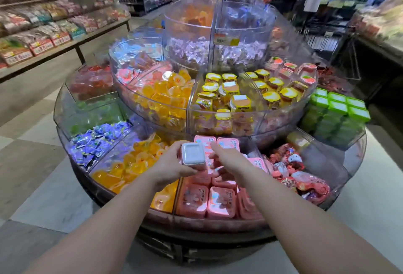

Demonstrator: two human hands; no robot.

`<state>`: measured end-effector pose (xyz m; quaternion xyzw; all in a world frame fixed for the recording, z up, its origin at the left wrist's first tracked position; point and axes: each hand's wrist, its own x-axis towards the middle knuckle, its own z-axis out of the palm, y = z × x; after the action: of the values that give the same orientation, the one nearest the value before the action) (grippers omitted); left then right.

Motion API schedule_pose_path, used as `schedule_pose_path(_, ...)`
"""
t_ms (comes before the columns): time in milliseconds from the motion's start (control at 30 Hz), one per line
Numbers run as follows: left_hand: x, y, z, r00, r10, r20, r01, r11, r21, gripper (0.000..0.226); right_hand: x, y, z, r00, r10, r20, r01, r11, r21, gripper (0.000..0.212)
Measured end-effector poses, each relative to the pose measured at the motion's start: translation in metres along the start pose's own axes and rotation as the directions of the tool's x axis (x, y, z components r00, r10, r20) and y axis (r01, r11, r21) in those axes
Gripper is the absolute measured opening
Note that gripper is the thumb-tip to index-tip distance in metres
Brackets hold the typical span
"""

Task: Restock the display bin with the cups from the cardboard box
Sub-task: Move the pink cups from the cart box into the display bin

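A round tiered display (209, 108) of clear bins is seen, its back tiers blurred and its base cut off by the arms. Aisle floor (32, 164) lies open to the left and right of it; shelves (54, 23) run along the left. The front bin (181, 195) is filled with pink cups (221, 203), their print too blurred to be read. Above it one cup (193, 157) is gripped, tipped with its pale base toward the camera, by the curled fingers and thumb of the left hand (172, 164). The right hand (229, 160) is reached in beside it; its fingertips are hidden among the cups, so its grip cannot be told. The cardboard box is out of view.
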<state>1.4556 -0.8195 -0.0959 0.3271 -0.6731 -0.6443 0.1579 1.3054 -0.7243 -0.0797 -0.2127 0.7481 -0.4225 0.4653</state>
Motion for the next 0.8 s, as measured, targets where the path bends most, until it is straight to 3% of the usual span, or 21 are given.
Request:
schedule_pose_path(33,0.002,0.005,0.007,1.0,0.01,0.022,-0.01,1.0,0.013,0.071,-0.003,-0.004,-0.006,0.992,0.066,0.11,-0.074,0.995,0.073,0.053)
schedule_pose_path(100,0.006,0.01,0.016,0.998,0.01,0.059,-0.008,1.0,-0.028,0.071,-0.006,-0.005,-0.02,0.977,0.047,0.206,-0.062,0.996,0.065,0.052)
schedule_pose_path(233,0.012,0.015,0.029,0.987,-0.027,0.16,0.058,0.979,-0.193,0.068,-0.006,0.006,-0.041,0.978,-0.107,0.177,0.094,0.993,0.078,0.019)
schedule_pose_path(300,0.019,0.017,0.035,0.983,-0.109,0.148,0.157,0.917,-0.366,0.07,-0.002,0.015,-0.048,0.966,-0.233,0.109,0.223,0.97,0.094,0.038)
schedule_pose_path(367,0.026,0.02,0.041,0.963,-0.235,0.136,0.271,0.846,-0.459,0.06,-0.001,0.021,-0.052,0.916,-0.402,0.019,0.402,0.913,-0.071,0.048)
schedule_pose_path(467,0.03,0.02,0.045,0.932,-0.329,0.154,0.363,0.839,-0.404,0.049,-0.002,0.027,-0.053,0.801,-0.598,-0.034,0.53,0.733,-0.426,0.047)
schedule_pose_path(567,0.027,0.021,0.047,0.939,-0.312,0.146,0.344,0.826,-0.446,0.037,0.003,0.036,-0.052,0.766,-0.642,-0.043,0.547,0.685,-0.482,0.058)
schedule_pose_path(667,0.027,0.019,0.047,0.969,-0.199,0.145,0.245,0.836,-0.492,0.039,0.003,0.034,-0.052,0.883,-0.454,-0.121,0.396,0.857,-0.329,0.064)
schedule_pose_path(733,0.026,0.015,0.047,0.981,-0.147,0.125,0.191,0.841,-0.506,0.049,0.001,0.027,-0.055,0.957,-0.263,-0.124,0.263,0.965,-0.016,0.046)
schedule_pose_path(800,0.025,0.012,0.046,0.988,-0.126,0.092,0.156,0.839,-0.521,0.064,-0.002,0.022,-0.059,0.985,-0.174,-0.018,0.173,0.956,0.235,0.034)
